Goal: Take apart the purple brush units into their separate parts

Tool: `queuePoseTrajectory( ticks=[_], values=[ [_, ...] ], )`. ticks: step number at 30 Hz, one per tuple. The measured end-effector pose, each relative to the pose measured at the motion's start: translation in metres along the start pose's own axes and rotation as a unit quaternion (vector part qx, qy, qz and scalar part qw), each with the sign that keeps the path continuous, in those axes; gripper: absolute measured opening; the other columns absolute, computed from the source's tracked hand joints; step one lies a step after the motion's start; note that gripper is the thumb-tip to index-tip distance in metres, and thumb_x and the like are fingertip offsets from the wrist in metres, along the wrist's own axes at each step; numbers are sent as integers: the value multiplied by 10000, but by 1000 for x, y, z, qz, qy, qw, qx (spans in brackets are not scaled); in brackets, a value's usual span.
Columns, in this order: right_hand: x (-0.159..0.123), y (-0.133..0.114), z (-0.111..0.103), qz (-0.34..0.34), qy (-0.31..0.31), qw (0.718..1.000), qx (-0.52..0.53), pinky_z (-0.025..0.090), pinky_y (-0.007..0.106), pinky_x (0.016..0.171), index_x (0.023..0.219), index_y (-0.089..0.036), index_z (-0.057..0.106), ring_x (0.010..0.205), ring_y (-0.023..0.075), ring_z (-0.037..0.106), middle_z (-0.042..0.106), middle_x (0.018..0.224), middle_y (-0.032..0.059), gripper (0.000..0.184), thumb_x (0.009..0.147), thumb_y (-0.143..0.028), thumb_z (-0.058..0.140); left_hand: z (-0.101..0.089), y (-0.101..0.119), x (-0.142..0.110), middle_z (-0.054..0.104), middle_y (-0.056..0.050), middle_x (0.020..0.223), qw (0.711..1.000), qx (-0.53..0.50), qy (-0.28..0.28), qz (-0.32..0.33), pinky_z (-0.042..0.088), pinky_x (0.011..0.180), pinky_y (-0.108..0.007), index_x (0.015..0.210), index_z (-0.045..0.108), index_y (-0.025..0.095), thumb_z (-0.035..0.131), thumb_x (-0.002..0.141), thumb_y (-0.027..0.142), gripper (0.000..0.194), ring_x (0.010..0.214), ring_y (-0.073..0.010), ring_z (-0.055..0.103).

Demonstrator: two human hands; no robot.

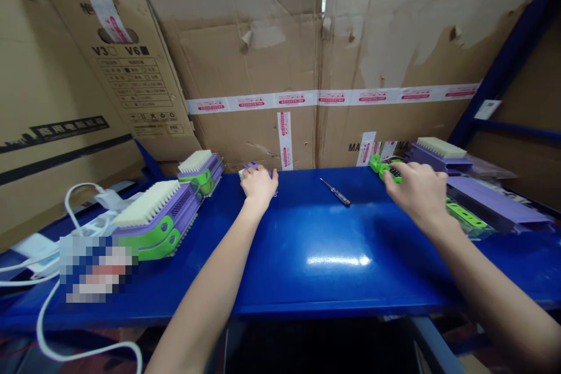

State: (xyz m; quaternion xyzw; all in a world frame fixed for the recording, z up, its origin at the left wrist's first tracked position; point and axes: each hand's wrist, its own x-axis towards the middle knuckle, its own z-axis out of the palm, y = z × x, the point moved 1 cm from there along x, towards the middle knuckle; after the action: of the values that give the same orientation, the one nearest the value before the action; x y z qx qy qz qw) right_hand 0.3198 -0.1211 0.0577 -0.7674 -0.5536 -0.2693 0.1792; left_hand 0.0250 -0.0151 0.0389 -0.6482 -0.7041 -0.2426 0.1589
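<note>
My left hand (259,185) is at the back of the blue table, its fingers curled over a small purple piece with a cream edge (250,166); most of that piece is hidden. Over at the right, my right hand (416,191) is closed at a bright green plastic part (377,163), with something black beside the thumb. Its other fingertips are out of sight. Between the hands lies a screwdriver (335,191) with a see-through handle. Left of my left hand stand purple-and-green brushes with cream bristles, a larger one (153,216) and a smaller one (199,170).
Purple channel-shaped pieces (495,201), a bristle block (442,147) and green parts (467,215) lie at the right. A power strip (94,225) with white cables (41,318) sits at the left. Cardboard (263,58) walls the back of the blue table (298,280).
</note>
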Motion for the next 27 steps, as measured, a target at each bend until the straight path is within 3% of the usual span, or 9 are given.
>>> queuePoseTrajectory(
  ticks=[2,5,9,12,14,17,20,23,27],
  values=[
    [10,-21,4,-31,-2,999,15,315,374,728,1034,-150,662,907,279,566,673,968,142,377,911,-367,379,2,0,0,647,-272,1006,1000,-16,-19,18,509,692,-463,1056,644,54,409,905,425,464,997,-399,588],
    [20,-54,13,-79,-22,996,47,336,394,763,999,-157,660,908,287,575,676,967,144,375,920,-373,364,3,6,-3,649,-196,1128,989,-83,-61,103,516,780,-459,1151,625,131,417,912,403,417,1065,-353,584],
    [20,-90,26,-128,-23,985,117,365,409,807,1074,-172,638,959,295,574,669,1031,147,407,943,-408,334,2,16,-10,606,-73,1282,933,-220,-122,256,463,968,-381,1257,563,220,477,899,442,431,1171,-243,550],
    [13,-101,36,-160,-1,970,182,388,417,853,1213,-176,577,1048,296,548,640,1144,145,440,956,-410,306,0,22,-14,610,-58,1275,906,-252,-127,315,440,1005,-340,1276,542,215,525,872,413,451,1179,-218,547],
    [11,-100,43,-179,-2,957,226,403,421,891,1283,-169,528,1116,294,523,605,1230,144,462,956,-411,309,-1,23,-14,620,-49,1258,906,-243,-124,323,454,987,-320,1274,538,217,535,861,361,438,1154,-208,567],
    [11,-95,54,-189,-32,939,285,419,434,937,1330,-140,477,1183,290,499,558,1313,151,488,949,-401,320,1,20,-12,628,-53,1246,929,-206,-109,288,477,953,-323,1262,540,214,474,899,330,386,1124,-208,595],
    [12,-92,64,-195,-63,923,325,432,462,951,1345,-126,456,1200,297,498,532,1344,165,500,939,-394,342,7,14,-10,623,-80,1255,946,-182,-107,246,481,938,-350,1260,538,197,406,946,417,405,1128,-234,599],
    [8,-93,66,-213,-55,911,349,447,472,941,1358,-160,443,1195,298,504,531,1335,160,501,922,-399,379,14,9,-8,604,-93,1278,947,-180,-113,240,479,932,-353,1272,530,196,511,881,543,523,1139,-261,594],
    [-1,-95,60,-233,-41,906,351,449,440,946,1359,-148,437,1147,281,529,559,1259,167,498,913,-366,401,20,6,-5,611,-91,1241,943,-194,-107,249,474,928,-326,1239,536,186,621,825,508,531,1111,-244,602]
  ],
)
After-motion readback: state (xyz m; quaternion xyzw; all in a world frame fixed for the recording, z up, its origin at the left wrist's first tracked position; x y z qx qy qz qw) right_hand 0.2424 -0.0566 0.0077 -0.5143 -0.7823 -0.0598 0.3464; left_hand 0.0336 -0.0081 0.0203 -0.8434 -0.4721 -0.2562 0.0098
